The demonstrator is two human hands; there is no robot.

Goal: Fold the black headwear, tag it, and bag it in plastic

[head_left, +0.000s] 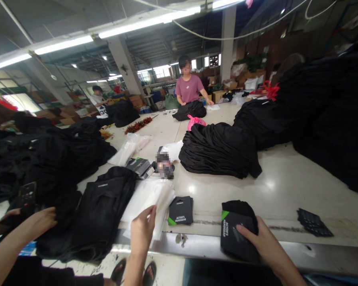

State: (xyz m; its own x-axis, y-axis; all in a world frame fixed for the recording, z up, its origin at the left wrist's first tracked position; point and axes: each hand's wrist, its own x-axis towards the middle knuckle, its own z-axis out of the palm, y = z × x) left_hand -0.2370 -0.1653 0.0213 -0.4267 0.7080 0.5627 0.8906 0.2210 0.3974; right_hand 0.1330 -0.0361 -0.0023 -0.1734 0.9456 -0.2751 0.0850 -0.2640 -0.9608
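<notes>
A long pale counter runs down a strip-lit workshop, heaped with black garments. At its near edge my right hand grasps a black carded pack, thumb across the top. My left hand pinches the top sheet of the clear bags, also at the near edge, just left of a loose hang card. A co-worker's hand rests on dark cloth toward the left edge.

The card stack lies between plastic bags, left, and packaged garment, right.
</notes>
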